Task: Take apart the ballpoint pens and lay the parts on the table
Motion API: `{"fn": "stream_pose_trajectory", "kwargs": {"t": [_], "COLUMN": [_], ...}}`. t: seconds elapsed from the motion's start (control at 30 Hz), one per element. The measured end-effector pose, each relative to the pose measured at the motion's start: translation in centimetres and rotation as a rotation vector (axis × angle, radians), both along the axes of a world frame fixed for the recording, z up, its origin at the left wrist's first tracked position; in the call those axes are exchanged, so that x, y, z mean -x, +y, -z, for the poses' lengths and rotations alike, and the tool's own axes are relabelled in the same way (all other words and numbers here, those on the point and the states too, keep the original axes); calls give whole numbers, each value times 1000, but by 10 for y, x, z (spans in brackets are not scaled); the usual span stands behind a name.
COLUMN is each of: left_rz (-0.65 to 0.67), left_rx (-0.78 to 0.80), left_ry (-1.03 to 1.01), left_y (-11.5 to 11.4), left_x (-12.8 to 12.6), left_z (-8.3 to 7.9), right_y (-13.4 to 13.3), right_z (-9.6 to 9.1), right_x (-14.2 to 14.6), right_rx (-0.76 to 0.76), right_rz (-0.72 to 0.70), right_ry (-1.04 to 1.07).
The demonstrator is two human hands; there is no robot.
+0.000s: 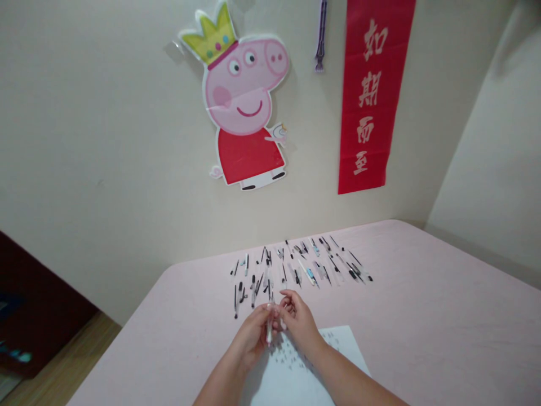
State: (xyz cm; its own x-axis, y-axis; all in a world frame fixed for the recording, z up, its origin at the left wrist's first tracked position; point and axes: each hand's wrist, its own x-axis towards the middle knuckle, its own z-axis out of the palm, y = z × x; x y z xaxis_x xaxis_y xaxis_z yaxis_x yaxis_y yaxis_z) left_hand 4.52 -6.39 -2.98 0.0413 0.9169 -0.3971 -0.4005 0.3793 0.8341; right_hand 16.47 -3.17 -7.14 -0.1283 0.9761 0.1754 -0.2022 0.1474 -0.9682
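Observation:
Over the near part of the table, my left hand (252, 334) is closed around a slim, clear-looking pen (269, 332) with a pinkish lower end. The pen stands roughly upright in the view. My right hand (298, 318) meets it at the upper end, thumb and fingertips pinched there, the other fingers curled. What exactly the right fingertips grip is too small to make out. Beneath both hands lies a white sheet of paper (355, 355) with rows of small dark marks, partly covered by my forearms. Just beyond my fingers, several disassembled pen parts (310, 275) are spread out.
The pen parts, with dark refills, caps and clear barrels, lie in loose rows toward the wall. A pink cloth covers the table (422, 316). On the wall hang a cartoon pig cutout (251, 152), a red banner (372, 113) and a purple strap (321, 39).

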Motion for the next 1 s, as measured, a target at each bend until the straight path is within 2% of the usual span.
{"fn": "stream_pose_trajectory", "kwargs": {"t": [0.1, 0.17, 0.33, 0.47, 0.7, 1.0], "left_rz": [-40, -152, -298, -295, -209, -173], "left_rx": [-62, -118, -112, -49, 69, 152], "left_ry": [280, 728, 1114, 1440, 1810, 2008], "left_y": [9, 18, 40, 57, 99, 133], "left_x": [22, 43, 103, 132, 141, 140], "left_z": [5, 7, 2, -4, 3, 7], "right_y": [1, 1, 0, -1, -1, 0], "right_z": [-2, -2, -5, -7, 0, -7], "right_x": [-1, -1, -1, -2, 0, 1], "right_rx": [16, 32, 64, 81, 101, 160], "right_rz": [19, 22, 27, 21, 11, 15], "right_ry": [8, 13, 27, 32, 3, 31]}}
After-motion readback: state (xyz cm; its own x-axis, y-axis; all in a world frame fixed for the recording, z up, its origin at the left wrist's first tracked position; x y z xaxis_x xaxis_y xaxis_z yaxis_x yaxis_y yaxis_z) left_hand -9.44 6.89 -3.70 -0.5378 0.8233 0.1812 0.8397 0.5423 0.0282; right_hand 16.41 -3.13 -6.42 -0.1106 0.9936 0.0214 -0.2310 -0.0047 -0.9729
